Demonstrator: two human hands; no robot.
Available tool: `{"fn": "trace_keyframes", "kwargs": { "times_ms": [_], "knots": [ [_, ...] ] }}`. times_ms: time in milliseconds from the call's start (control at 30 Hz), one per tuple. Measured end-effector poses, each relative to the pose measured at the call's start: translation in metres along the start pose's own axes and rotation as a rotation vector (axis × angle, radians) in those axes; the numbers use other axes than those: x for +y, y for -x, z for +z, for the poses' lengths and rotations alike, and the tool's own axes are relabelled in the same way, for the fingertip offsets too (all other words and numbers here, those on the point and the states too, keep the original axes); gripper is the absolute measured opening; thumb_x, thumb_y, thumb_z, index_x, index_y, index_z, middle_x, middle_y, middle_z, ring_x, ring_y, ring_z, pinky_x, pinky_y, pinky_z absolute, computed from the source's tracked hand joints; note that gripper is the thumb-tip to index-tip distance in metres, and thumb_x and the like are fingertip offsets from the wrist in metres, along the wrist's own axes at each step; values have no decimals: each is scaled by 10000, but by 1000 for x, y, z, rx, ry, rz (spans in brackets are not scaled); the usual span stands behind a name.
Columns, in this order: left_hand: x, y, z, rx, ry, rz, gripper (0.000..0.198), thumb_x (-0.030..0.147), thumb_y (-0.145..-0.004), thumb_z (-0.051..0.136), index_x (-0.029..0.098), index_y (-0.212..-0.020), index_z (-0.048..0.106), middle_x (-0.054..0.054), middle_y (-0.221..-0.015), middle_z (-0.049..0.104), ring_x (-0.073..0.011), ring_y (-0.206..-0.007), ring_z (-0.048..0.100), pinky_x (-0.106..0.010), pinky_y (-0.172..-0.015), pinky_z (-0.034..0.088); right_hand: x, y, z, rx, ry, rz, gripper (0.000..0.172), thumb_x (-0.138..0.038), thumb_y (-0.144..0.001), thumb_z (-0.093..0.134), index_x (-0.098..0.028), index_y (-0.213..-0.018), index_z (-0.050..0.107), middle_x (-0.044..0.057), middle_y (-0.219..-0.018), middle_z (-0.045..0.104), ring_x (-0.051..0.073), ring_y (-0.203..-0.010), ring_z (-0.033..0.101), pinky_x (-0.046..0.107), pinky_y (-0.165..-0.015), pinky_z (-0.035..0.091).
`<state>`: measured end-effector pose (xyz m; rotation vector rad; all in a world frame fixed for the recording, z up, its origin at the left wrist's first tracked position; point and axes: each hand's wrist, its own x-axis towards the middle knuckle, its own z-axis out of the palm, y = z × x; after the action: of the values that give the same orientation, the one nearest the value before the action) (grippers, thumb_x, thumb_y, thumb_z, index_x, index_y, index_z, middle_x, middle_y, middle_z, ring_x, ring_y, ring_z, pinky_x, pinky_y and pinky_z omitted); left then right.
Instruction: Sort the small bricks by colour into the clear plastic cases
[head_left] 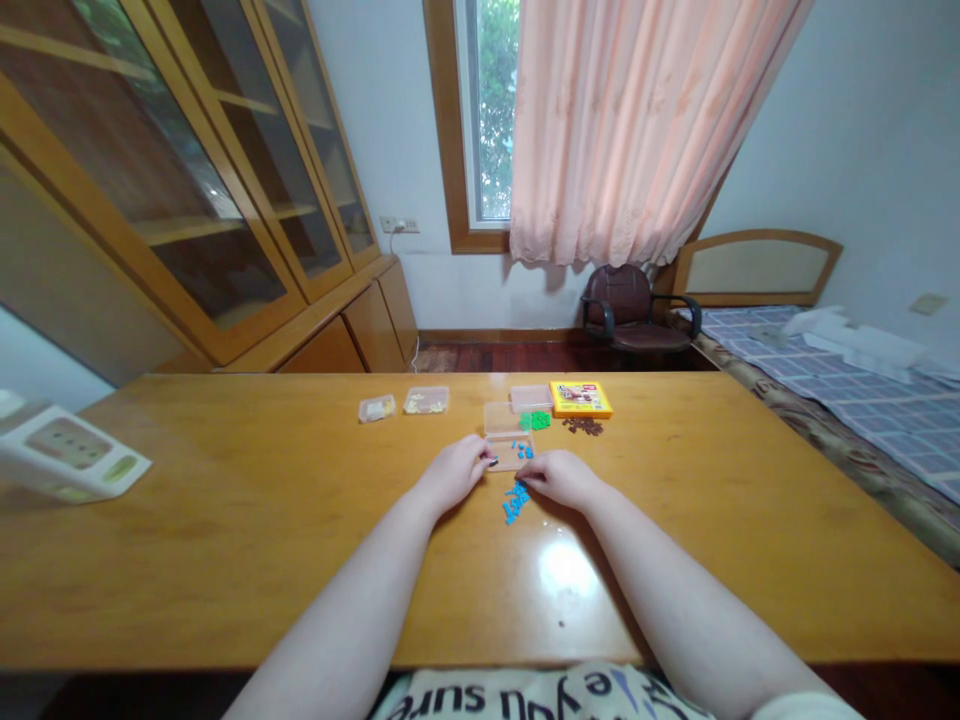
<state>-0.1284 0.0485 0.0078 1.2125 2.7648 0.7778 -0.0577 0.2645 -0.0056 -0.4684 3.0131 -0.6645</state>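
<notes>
An open clear plastic box [504,462] lies on the table in front of me, its lid [504,418] folded back. A few small blue pieces [528,453] are inside it. My left hand [456,472] is closed on the box's left edge, fingertips at the rim. Just below the box is a loose pile of small blue building bricks [514,503]. My right hand [564,478] has its fingers pinched together at the top of this pile, by the box's near right corner. Whatever sits between those fingertips is too small to make out.
Beyond the box lie green pieces [535,421], brown pieces [583,426], another clear box [531,398] and a yellow packet [581,398]. Two clear boxes with pale pieces [426,401] [376,409] stand farther left. A white device [75,455] occupies the table's left end.
</notes>
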Motion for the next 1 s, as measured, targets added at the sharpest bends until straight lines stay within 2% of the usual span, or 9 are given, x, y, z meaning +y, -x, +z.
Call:
{"fn": "trace_keyframes", "kwargs": {
  "times_ms": [67,133,200,333,500,667,1000],
  "knots": [
    [1,-4,7,107,14,-11,155,250,-876,481,185,-926,613,-50,-939,632,-174,-893,582,-284,-815,448,-1,0,1,-11,18,-17,213,-289,-843,546,-286,-962,723,7,-957,728,165,-870,659,226,-741,442],
    [2,-6,12,128,3,-28,202,236,-871,499,186,-1037,602,-55,-986,636,-178,-926,583,-294,-840,448,-4,0,1,-14,37,-24,206,-278,-839,549,-279,-943,727,8,-944,729,168,-862,659,226,-724,437],
    [2,-6,13,84,-19,-14,221,225,-869,504,198,-1066,602,-50,-1001,638,-175,-928,585,-290,-839,448,-7,0,1,-20,58,-23,206,-273,-841,543,-273,-931,728,13,-935,730,169,-853,658,226,-707,430],
    [5,0,9,-88,-55,108,124,245,-857,530,210,-894,643,-23,-934,643,-157,-864,585,-254,-777,445,-12,0,-1,-41,112,-9,213,-263,-853,524,-262,-910,729,26,-909,730,165,-825,654,225,-685,411],
    [12,3,11,-227,-73,179,97,274,-833,569,219,-862,643,-13,-891,645,-156,-844,588,-239,-746,432,-13,0,-1,-43,163,-1,213,-283,-856,521,-248,-883,729,36,-855,728,160,-755,641,230,-632,375],
    [16,2,17,-267,-114,180,95,285,-824,577,220,-857,638,-12,-853,654,-167,-816,598,-242,-709,428,-13,0,-2,-28,178,11,211,-309,-854,528,-239,-858,727,41,-823,721,154,-733,627,227,-621,358],
    [13,3,17,-253,-143,162,94,278,-850,548,211,-841,613,-19,-849,650,-172,-793,602,-253,-696,431,-12,1,-2,-4,191,24,191,-271,-836,537,-241,-848,725,36,-821,721,162,-737,635,232,-629,367]
  ]
}}
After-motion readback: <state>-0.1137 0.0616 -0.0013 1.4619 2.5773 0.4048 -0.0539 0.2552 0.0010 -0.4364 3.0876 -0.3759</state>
